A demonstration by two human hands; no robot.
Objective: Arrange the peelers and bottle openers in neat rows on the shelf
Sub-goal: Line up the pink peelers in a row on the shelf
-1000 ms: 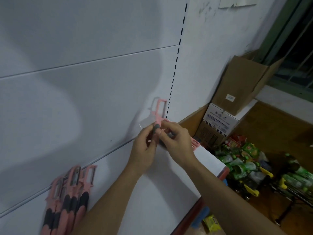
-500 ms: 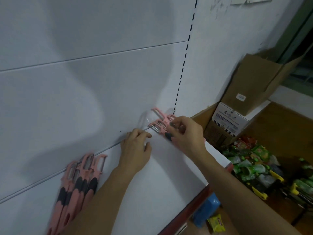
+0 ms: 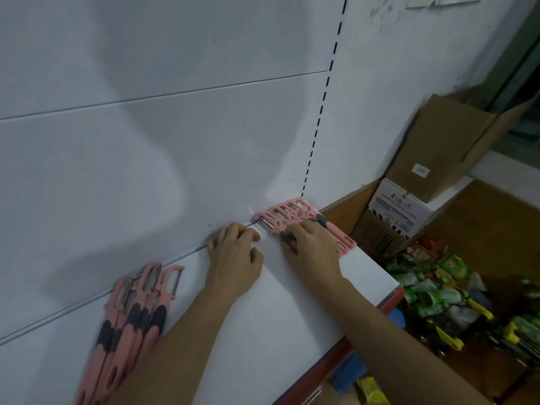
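Peelers (image 3: 292, 214), pink with dark grips, lay side by side in a tight row at the back right corner of the white shelf (image 3: 263, 317), heads toward the back panel (image 3: 146, 141) and handle ends pointing to 4 o'clock. The right hand (image 3: 309, 249) lay over the grips with fingers curled down around them, apparently holding the nearest ones. The left hand (image 3: 233, 255) rested on the shelf just at 9 o'clock of the row, fingers loosely bent and nothing seen in it; whether its fingertips touched the nearest blade could not be told. A second bunch (image 3: 131, 311) of peelers lay well apart at 7 o'clock, fanned and overlapping, heads at the panel. Off the shelf, at 3 o'clock, stood cardboard boxes (image 3: 438, 147) above a heap of packets (image 3: 432, 282). The step seemed to be squaring up the corner row. To do it well, the left hand could serve as a stop at the row's open side while the right pressed the grips flat and slid them snug, so the heads lined up along the panel and no handle rode over its neighbour. Fingers should stay off the blades. No bottle openers showed.
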